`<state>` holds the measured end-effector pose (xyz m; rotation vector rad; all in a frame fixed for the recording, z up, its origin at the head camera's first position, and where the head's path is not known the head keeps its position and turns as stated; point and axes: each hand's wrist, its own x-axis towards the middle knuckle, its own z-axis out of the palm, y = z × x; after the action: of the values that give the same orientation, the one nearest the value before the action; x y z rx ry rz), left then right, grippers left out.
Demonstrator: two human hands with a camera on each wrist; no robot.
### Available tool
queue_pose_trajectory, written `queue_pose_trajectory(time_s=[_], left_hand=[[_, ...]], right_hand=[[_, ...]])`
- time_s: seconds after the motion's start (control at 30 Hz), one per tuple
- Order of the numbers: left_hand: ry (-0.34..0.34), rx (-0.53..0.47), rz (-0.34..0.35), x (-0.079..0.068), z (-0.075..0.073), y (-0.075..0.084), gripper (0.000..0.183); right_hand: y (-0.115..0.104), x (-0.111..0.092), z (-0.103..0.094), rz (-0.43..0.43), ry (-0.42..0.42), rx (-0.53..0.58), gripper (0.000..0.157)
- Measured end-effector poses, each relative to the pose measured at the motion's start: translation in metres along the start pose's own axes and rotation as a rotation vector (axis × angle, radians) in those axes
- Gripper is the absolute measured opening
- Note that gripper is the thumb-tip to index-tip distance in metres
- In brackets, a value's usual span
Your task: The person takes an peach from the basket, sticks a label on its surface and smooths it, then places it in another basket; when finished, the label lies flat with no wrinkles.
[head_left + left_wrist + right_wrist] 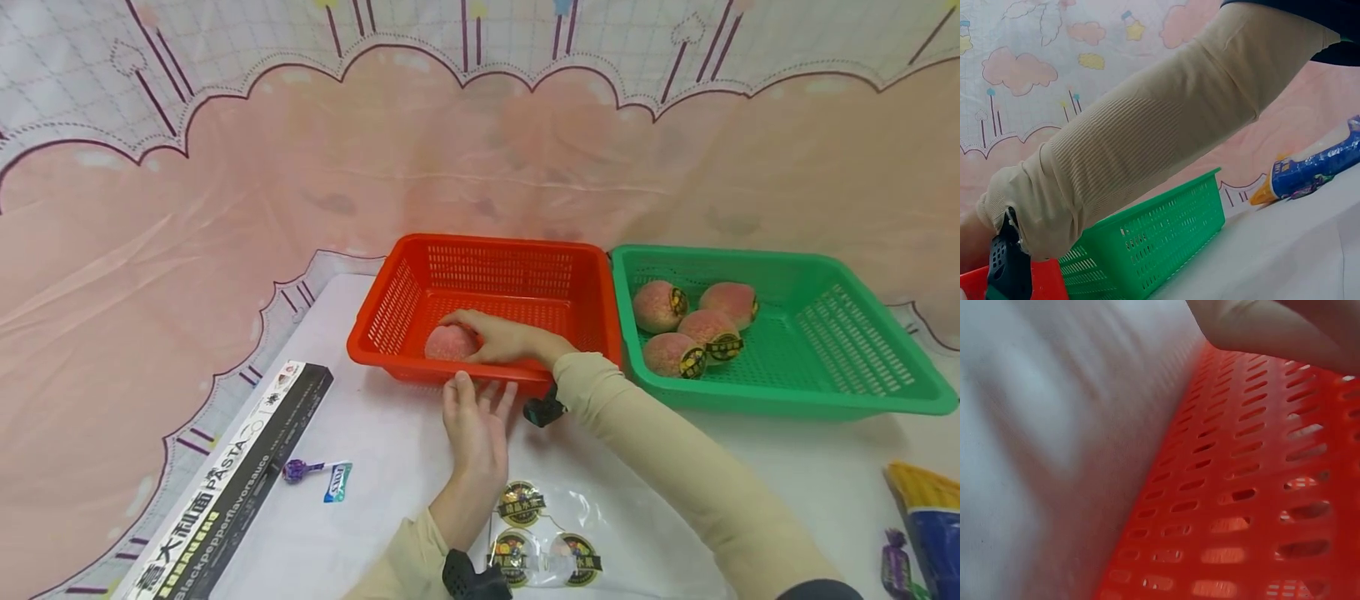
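Observation:
Inside the red basket (491, 300) lies a pinkish peach (450, 342), near the front left corner. My right hand (510, 337) reaches over the basket's front rim and grips this peach, fingers behind it and thumb in front. Just outside the front wall is my left hand (476, 429), palm up, its fingers straight at the rim. In the right wrist view the red basket's slotted wall (1254, 431) fills the right half, with part of a hand above it. The left wrist view mostly holds the right sleeve (1141, 131).
A green basket (795, 400) with several stickered peaches (660, 307) adjoins the red one. Clear plastic with round black-and-gold stickers (521, 504) lies in front. To the left are a pasta box (232, 475) and a lollipop (296, 471); a blue-and-yellow packet (933, 525) lies far right.

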<state>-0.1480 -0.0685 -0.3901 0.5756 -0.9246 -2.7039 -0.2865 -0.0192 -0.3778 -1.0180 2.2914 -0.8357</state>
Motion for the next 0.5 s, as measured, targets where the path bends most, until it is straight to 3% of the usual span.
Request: queue_pose_trajectory(time_s=[0.27, 0.5], left_hand=[[0.005, -0.009, -0.001, 0.0003, 0.0023, -0.0004, 0.015], [-0.006, -0.012, 0.015, 0.0006, 0.0001, -0.0009, 0.018]], right_hand=[[0.0022, -0.0010, -0.0023, -0.008, 0.043, -0.026, 0.059], [0.0025, -0.0086, -0.0080, 0.039, 0.170, 0.133, 0.061]])
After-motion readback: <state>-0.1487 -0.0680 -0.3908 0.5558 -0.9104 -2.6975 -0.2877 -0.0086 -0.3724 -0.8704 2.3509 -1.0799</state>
